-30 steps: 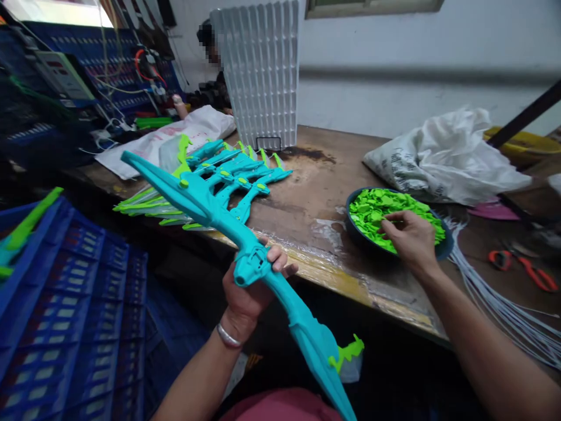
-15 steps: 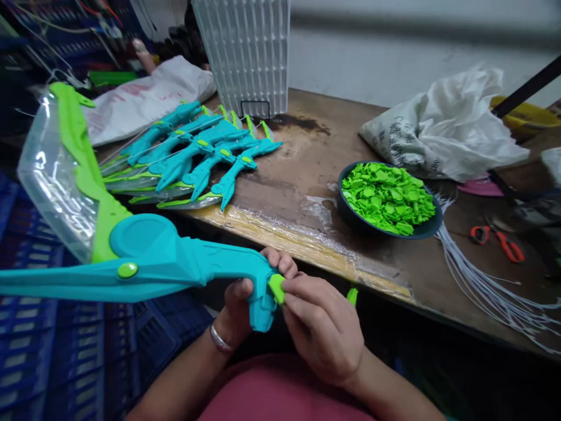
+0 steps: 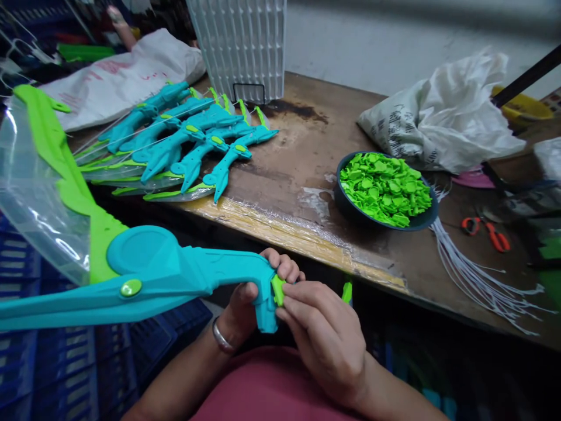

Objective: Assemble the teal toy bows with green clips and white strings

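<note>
My left hand (image 3: 245,304) grips the handle of a long teal toy bow (image 3: 144,275) held over my lap, its green tip (image 3: 56,158) wrapped in clear plastic at the left. With its fingertips, my right hand (image 3: 324,336) presses a small green plastic piece (image 3: 277,289) against the bow's handle. A dark bowl (image 3: 346,207) heaped with the same green pieces (image 3: 385,187) sits on the wooden table (image 3: 307,146) ahead of me.
Several finished teal bows (image 3: 193,143) lie in a row on the table's left. A white slatted basket (image 3: 241,47) stands behind them, a white sack (image 3: 442,123) at the right. White strings (image 3: 477,278) and red scissors (image 3: 486,231) lie right of the bowl. Blue crates (image 3: 56,362) stand at my left.
My right hand left the bowl with a green piece and came to the bow's handle. The bow swung from upright to lying level across my lap, and my view dipped lower.
</note>
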`<state>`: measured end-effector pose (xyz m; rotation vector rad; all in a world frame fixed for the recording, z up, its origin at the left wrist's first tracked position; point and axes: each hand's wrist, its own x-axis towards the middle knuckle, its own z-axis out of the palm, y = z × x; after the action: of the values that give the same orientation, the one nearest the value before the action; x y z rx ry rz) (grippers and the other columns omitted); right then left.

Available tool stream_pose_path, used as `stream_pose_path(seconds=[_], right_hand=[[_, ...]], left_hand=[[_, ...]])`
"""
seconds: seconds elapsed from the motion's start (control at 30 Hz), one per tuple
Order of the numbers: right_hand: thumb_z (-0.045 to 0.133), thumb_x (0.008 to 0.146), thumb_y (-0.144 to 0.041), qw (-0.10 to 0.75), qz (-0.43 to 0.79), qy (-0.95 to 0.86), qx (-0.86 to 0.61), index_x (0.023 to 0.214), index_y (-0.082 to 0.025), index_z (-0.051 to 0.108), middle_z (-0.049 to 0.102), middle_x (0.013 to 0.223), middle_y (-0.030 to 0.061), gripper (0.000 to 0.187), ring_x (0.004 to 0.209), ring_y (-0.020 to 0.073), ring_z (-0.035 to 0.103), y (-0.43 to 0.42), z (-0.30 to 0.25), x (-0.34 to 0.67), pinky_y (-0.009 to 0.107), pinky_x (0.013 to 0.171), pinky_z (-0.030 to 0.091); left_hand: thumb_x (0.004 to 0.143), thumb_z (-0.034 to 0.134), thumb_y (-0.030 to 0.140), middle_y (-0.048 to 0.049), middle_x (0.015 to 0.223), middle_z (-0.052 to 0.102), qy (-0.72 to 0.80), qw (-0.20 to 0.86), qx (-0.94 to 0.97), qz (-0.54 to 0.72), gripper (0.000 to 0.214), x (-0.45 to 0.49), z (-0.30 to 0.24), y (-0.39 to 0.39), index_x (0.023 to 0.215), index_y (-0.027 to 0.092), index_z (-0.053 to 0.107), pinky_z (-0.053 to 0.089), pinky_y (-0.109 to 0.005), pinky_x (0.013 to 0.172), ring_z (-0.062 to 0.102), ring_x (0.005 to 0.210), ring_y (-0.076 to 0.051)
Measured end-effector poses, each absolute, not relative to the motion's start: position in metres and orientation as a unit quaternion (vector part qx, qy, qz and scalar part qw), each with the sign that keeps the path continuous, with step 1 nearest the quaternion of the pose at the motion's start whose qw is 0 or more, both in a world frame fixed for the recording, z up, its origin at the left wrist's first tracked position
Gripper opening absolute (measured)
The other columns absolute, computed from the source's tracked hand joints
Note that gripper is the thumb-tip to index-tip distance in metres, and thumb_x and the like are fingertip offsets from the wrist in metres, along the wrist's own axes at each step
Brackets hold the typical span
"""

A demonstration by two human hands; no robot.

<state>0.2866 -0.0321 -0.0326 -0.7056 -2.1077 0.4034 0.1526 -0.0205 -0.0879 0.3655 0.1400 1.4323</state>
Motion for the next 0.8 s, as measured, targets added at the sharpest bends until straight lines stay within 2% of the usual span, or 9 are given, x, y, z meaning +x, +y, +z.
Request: stream_pose_path(seconds=[0.13,0.27,0.37,0.5,0.57,0.67,0.73,0.8], right_hand=[[0.067,0.096,-0.022,0.383,0.143,-0.863,-0.296,0.108,-0.007,0.067,0.071,0.101,0.0144,0.02,0.092,0.024,0.066,-0.033,-0.024,0.289,0.039,0.08,0.058],[0.061,0.098,-0.038,0.333,0.101,-0.88,-0.324,0.101,-0.006,0.069,0.069,0.09,0.0136,0.033,0.083,0.0239,0.065,-0.034,-0.014,0.288,0.039,0.074,0.058],[0.056,0.101,-0.039,0.308,0.039,-0.89,-0.334,0.103,-0.004,0.07,0.069,0.085,0.013,0.038,0.08,0.0242,0.066,-0.04,-0.016,0.286,0.038,0.072,0.058],[0.055,0.101,-0.043,0.318,-0.083,-0.885,-0.33,0.107,0.002,0.069,0.073,0.093,0.0181,0.048,0.089,0.0297,0.069,-0.05,-0.03,0.281,0.04,0.074,0.057],[0.054,0.101,-0.047,0.318,-0.099,-0.88,-0.338,0.107,0.003,0.068,0.072,0.09,0.0186,0.052,0.088,0.03,0.068,-0.051,-0.035,0.279,0.04,0.07,0.056],[0.058,0.1,-0.033,0.293,-0.084,-0.883,-0.358,0.104,0.0,0.069,0.069,0.081,0.0144,0.035,0.078,0.0263,0.065,-0.048,-0.039,0.28,0.038,0.064,0.054],[0.058,0.098,-0.025,0.283,-0.066,-0.887,-0.359,0.095,-0.005,0.069,0.067,0.078,0.0117,0.023,0.075,0.0247,0.063,-0.045,-0.039,0.282,0.038,0.065,0.055],[0.058,0.097,-0.022,0.287,-0.052,-0.889,-0.353,0.087,-0.009,0.068,0.067,0.077,0.0112,0.02,0.075,0.0247,0.063,-0.044,-0.039,0.284,0.039,0.068,0.056]], left_hand=[[0.069,0.086,0.049,0.0006,0.083,0.045,0.061,0.738,0.153,0.655,0.047,0.157,-0.09,-0.022,0.095,0.022,0.058,0.045,-0.035,0.092,0.046,0.08,-0.016],[0.07,0.085,0.049,0.0008,0.084,0.044,0.063,0.74,0.147,0.654,0.047,0.16,-0.09,-0.024,0.095,0.022,0.056,0.045,-0.035,0.09,0.045,0.08,-0.015],[0.071,0.084,0.048,0.0006,0.084,0.044,0.079,0.729,0.162,0.661,0.045,0.16,-0.09,-0.025,0.095,0.022,0.055,0.044,-0.037,0.094,0.046,0.081,-0.016],[0.074,0.081,0.046,0.0002,0.085,0.045,0.114,0.715,0.181,0.665,0.04,0.16,-0.091,-0.026,0.093,0.022,0.055,0.043,-0.038,0.098,0.046,0.082,-0.016],[0.076,0.079,0.046,0.0002,0.086,0.046,0.126,0.709,0.179,0.67,0.038,0.161,-0.093,-0.027,0.094,0.022,0.055,0.043,-0.039,0.101,0.047,0.084,-0.016],[0.079,0.076,0.043,0.0004,0.087,0.046,0.14,0.711,0.17,0.668,0.034,0.165,-0.098,-0.028,0.095,0.023,0.055,0.042,-0.039,0.102,0.048,0.085,-0.016],[0.079,0.076,0.041,0.0003,0.087,0.047,0.147,0.718,0.17,0.659,0.032,0.168,-0.1,-0.028,0.095,0.023,0.056,0.042,-0.038,0.102,0.048,0.085,-0.016],[0.078,0.077,0.04,0.0,0.087,0.048,0.154,0.723,0.174,0.65,0.032,0.171,-0.102,-0.027,0.094,0.022,0.055,0.042,-0.039,0.103,0.049,0.085,-0.017]])
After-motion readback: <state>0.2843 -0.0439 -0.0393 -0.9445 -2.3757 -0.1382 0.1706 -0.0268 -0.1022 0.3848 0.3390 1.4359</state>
